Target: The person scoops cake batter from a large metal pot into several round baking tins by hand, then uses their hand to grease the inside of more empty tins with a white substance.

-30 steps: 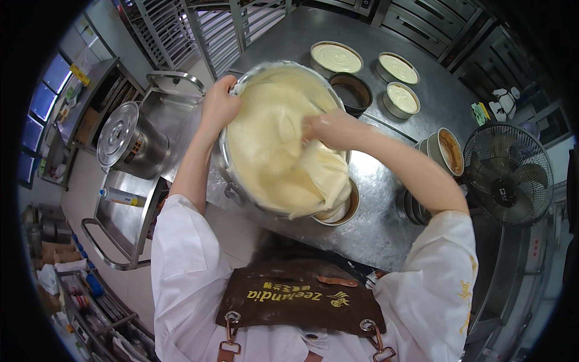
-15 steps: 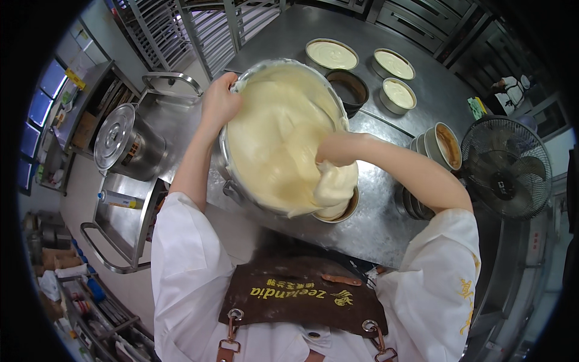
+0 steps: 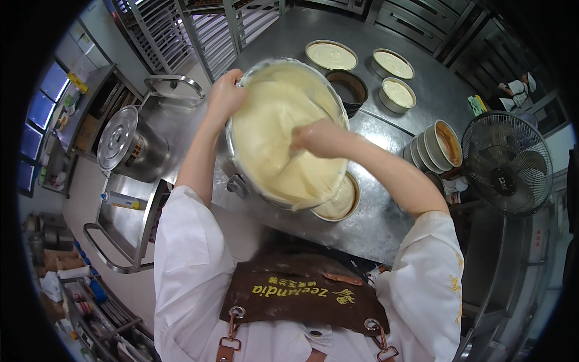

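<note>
A big metal mixing bowl (image 3: 230,145) full of pale yellow batter (image 3: 265,127) is tilted over the table's near side. My left hand (image 3: 228,92) is closed on its upper left rim. Inside the bowl, my right hand (image 3: 322,137) has its fingers curled at the batter's surface. It is slightly blurred, and batter hides what those fingers hold. Partly under the bowl's lower right lip stands a round cake pan (image 3: 357,196) with batter in it. An unfilled dark round pan (image 3: 348,90) stands close to the bowl's upper right side.
Three batter-filled pans (image 3: 331,55) stand farther back on the steel table (image 3: 386,133). Nested pans (image 3: 435,148) lie tipped at the right beside a fan (image 3: 505,163). Left, a cart holds a lidded pot (image 3: 132,143) and a spray can (image 3: 123,200).
My right hand has moved left and up, from the bowl's lip above the near pan to the middle of the batter. More of that pan shows. My left hand keeps its hold.
</note>
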{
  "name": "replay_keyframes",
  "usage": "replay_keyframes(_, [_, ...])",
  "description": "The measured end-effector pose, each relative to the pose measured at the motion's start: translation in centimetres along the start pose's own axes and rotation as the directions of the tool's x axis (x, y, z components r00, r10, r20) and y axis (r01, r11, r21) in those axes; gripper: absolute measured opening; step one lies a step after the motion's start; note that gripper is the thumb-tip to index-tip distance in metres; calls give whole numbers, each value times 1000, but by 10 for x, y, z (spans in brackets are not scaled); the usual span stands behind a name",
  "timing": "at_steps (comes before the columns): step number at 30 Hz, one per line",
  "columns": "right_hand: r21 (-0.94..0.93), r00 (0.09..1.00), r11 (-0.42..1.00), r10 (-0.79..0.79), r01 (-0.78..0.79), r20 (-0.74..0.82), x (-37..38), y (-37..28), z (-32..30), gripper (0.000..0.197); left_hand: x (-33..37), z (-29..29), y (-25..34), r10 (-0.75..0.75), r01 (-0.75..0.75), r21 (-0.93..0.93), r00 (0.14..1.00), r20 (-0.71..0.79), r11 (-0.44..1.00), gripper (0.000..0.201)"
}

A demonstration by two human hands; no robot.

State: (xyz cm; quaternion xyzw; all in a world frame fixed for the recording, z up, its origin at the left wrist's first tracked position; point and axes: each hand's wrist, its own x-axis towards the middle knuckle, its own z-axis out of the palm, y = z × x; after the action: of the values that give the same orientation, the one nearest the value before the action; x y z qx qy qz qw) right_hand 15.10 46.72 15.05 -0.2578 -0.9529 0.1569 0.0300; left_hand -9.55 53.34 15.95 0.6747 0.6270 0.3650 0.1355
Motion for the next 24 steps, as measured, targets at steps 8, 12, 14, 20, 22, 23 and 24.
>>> replay_keyframes(8, [75, 997, 994, 73, -74, 7, -12, 5, -7, 27, -2, 3, -8, 9, -11, -58, 999, -30, 998, 16])
replay_keyframes(12, [-10, 1000, 1000, -13, 13, 4, -13, 12, 13, 33, 5, 0, -16, -13, 15, -101, 1000, 24, 995, 16])
replay_keyframes(14, [-95, 986, 995, 34, -18, 164, -15, 10, 34, 39, 9, 2, -17, -16, 21, -106, 999, 40, 994, 16])
replay_keyframes(20, [-49, 993, 995, 86, -83, 78, -33, 12, 4, 31, 10, 0, -28, -51, 63, -151, 996, 78, 987, 20])
replay_keyframes(22, [-56, 994, 994, 96, -94, 46, -36, 2, -14, 31, 9, -2, -29, -52, 68, -204, 995, 84, 977, 22])
replay_keyframes(23, [-60, 994, 993, 108, -106, 26, -38, 0, -18, 31, 10, -2, -27, -59, 74, -201, 995, 77, 977, 22])
replay_keyframes(24, [-26, 996, 995, 94, -94, -11, -37, 0, -18, 30, 10, -2, -25, -68, 80, -198, 995, 71, 977, 23])
